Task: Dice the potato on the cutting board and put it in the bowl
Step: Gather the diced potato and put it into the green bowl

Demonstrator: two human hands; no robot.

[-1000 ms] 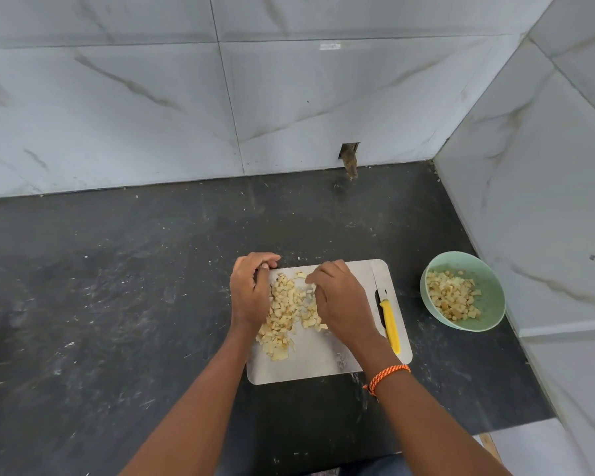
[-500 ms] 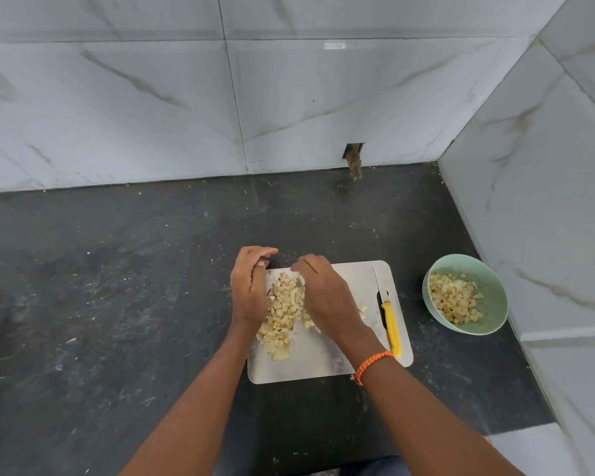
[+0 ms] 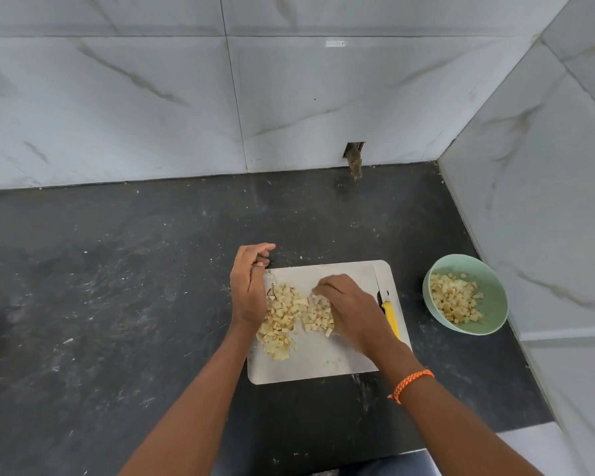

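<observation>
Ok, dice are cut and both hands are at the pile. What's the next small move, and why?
Probably close the right hand over the nearer clump of diced potato and carry it to the bowl. The knife lies idle on the cutting board, the bowl already holds dice, and the left hand fences the pile.

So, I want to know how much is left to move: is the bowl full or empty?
Partly filled. The green bowl holds a layer of diced potato with bare wall above it; a pile of potato pieces remains on the cutting board.
</observation>
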